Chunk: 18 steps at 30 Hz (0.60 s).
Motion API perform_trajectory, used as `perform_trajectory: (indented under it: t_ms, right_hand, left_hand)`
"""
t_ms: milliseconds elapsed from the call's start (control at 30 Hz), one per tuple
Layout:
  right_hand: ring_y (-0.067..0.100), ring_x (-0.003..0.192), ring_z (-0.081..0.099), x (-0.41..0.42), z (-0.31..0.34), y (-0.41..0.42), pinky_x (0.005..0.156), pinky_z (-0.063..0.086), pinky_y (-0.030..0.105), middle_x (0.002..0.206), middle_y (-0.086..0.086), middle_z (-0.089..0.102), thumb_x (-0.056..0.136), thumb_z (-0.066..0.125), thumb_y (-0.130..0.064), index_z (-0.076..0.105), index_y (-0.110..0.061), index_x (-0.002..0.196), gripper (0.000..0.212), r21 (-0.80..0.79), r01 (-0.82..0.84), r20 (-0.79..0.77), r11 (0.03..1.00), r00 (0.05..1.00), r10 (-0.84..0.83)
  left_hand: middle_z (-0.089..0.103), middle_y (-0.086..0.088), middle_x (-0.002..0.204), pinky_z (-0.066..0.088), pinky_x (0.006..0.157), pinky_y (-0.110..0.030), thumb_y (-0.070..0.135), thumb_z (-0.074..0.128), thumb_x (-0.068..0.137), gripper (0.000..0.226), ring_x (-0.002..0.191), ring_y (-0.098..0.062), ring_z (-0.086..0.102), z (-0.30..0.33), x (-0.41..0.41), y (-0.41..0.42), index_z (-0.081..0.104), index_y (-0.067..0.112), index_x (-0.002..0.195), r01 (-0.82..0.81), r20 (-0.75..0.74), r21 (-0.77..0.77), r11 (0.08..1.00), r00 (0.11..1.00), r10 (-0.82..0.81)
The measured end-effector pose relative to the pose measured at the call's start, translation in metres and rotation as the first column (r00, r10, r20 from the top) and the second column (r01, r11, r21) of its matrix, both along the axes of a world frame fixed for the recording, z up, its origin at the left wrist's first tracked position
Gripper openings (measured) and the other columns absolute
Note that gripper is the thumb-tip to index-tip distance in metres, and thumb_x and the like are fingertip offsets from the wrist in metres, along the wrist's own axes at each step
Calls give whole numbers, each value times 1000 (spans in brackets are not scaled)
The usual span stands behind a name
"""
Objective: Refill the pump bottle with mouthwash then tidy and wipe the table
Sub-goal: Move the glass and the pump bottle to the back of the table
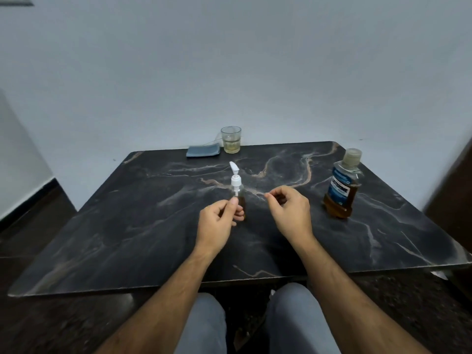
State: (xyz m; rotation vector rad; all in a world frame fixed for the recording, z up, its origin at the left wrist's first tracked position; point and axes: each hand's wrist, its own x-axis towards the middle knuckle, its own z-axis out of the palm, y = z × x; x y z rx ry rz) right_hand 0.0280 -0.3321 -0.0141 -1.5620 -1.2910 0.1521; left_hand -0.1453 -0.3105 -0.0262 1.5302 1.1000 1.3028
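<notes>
A small clear pump bottle [241, 200] with a white pump head [235, 178] stands mid-table, amber liquid in its lower part. My left hand [219, 221] grips the bottle's body from the left. My right hand [288, 210] hovers just right of it, fingers curled loosely, holding nothing I can make out. The mouthwash bottle [342, 185], with a blue label, a clear cap and amber liquid, stands upright at the right side of the table.
The dark marble table [127, 226] reaches to a pale wall. At its far edge stand a glass [231, 140] with a little yellowish liquid and a folded grey-blue cloth [203, 151]. My knees show below the near edge.
</notes>
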Motion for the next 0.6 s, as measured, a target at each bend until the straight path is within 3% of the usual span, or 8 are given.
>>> perform_trajectory:
  t_ms: [167, 367, 467, 600]
  right_hand:
    - [7, 82, 63, -3, 4, 25, 77, 54, 30, 83, -10, 67, 88, 68, -28, 69, -23, 86, 6, -81, -37, -40, 996, 999, 34]
    - [6, 84, 63, 6, 13, 78, 77, 54, 26, 87, -10, 66, 91, 67, -25, 66, -21, 96, 7, -158, -80, -138, 984, 989, 58]
    - [7, 89, 63, 16, 17, 121, 77, 53, 24, 94, -9, 65, 91, 68, -24, 63, -21, 107, 17, -212, -120, -214, 970, 974, 74]
    - [13, 92, 64, 29, 18, 182, 81, 56, 33, 103, -4, 65, 91, 67, -22, 58, -19, 119, 30, -272, -197, -303, 942, 946, 111]
  left_hand:
    - [67, -2, 66, 53, 56, -26, 36, 55, 99, 37, 64, -16, 67, 7, -27, 31, 65, 14, 72, -207, 97, -30, 978, 973, 209]
    - [73, -6, 104, 56, 70, -28, 26, 59, 98, 9, 90, -13, 71, 22, -33, 107, 65, 19, 99, -174, 117, -157, 972, 974, 193]
    - [68, -3, 118, 57, 76, -26, 24, 61, 97, 24, 102, -11, 67, 33, -24, 151, 61, 18, 121, -141, 102, -192, 971, 981, 163]
    - [61, -3, 134, 53, 100, -39, 27, 61, 97, 41, 119, -15, 60, 38, -7, 209, 53, 18, 136, -63, 76, -217, 974, 994, 81]
